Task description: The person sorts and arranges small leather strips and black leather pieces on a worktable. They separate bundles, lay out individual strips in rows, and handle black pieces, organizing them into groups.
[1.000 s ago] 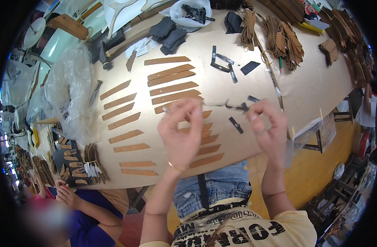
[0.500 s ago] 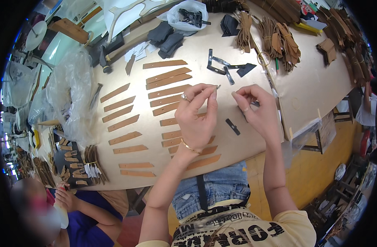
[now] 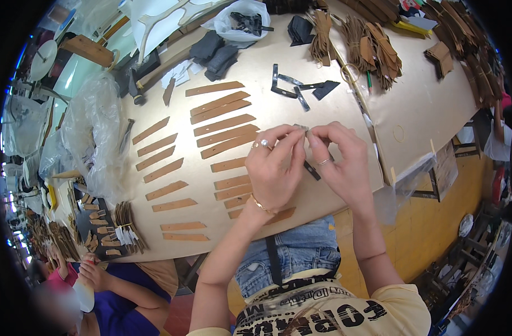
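Note:
My left hand is closed in a pinch, a ring on one finger, over the tabletop. Against its fingertips meet those of my right hand, also pinched. Between them shows the tip of a small, thin greyish piece, too small and covered to name. Below the hands a short black strip lies on the table, partly hidden by my right hand. Beyond my hands rest several black strips with holes. Left of my left hand, pointed brown leather strips lie in two columns, some hidden under my forearm.
A crumpled clear plastic bag and a hammer are at left. At the back stand a white bag of black pieces and black stacks. Tied brown bundles lie at far right. A co-worker's hand is lower left.
My right hand has moved left and its fingertips now meet those of my left hand at the small piece. The left hand has shifted slightly right and nearer; the view has shifted a little.

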The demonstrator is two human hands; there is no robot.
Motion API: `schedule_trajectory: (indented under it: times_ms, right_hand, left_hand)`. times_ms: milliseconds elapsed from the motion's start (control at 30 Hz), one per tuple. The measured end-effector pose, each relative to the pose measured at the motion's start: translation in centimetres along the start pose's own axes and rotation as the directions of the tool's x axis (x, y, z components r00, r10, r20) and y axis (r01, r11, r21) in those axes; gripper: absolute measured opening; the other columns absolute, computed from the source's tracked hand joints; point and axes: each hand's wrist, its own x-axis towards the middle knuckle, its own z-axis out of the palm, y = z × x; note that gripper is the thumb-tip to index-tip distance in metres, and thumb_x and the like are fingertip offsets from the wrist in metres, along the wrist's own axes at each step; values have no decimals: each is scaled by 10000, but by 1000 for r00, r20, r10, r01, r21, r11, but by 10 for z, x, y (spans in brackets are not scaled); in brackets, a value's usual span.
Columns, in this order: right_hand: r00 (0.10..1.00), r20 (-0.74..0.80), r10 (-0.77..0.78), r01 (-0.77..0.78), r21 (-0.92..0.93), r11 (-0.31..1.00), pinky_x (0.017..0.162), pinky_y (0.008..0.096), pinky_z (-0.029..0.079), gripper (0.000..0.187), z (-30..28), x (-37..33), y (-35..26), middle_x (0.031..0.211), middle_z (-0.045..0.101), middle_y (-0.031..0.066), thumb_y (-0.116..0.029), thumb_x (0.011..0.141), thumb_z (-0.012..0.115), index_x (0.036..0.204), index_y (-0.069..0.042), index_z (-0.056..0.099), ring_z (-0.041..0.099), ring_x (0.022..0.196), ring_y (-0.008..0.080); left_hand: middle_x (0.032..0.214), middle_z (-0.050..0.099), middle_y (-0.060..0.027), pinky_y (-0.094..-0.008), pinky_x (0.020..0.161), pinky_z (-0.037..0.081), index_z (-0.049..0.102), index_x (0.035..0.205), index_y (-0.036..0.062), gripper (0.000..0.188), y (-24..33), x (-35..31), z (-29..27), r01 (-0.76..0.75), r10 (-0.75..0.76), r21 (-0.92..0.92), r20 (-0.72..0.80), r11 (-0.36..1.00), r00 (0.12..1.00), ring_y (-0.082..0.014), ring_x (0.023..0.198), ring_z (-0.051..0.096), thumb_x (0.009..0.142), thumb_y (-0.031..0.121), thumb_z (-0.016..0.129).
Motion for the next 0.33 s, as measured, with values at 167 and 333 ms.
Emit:
schedule_trajectory:
  times_ms: [167, 333]
  right_hand:
    - [979, 16, 205, -205, -1, 979, 716, 374, 451, 169, -8, -7, 14, 782, 633, 80, -208, 871, 702, 895, -45, 668, 592, 636, 209]
    - [940, 297, 169, -25, -432, 901, 780, 384, 508, 328, -5, -49, 41, 1012, 669, 95, -285, 816, 784, 1050, -87, 669, 658, 859, 202]
  left_hand:
    - [900, 686, -61, -286, 639, 514, 729, 932, 60, 186, -34, 17, 4, -185, 186, 304, 26, 935, 982, -205, 782, 657, 758, -2, 756]
    - [1066, 667, -21, -373, 929, 447, 708, 1036, 130, 251, -45, 2, 3, -174, 19, 391, 368, 904, 929, -225, 1012, 619, 797, 184, 762]
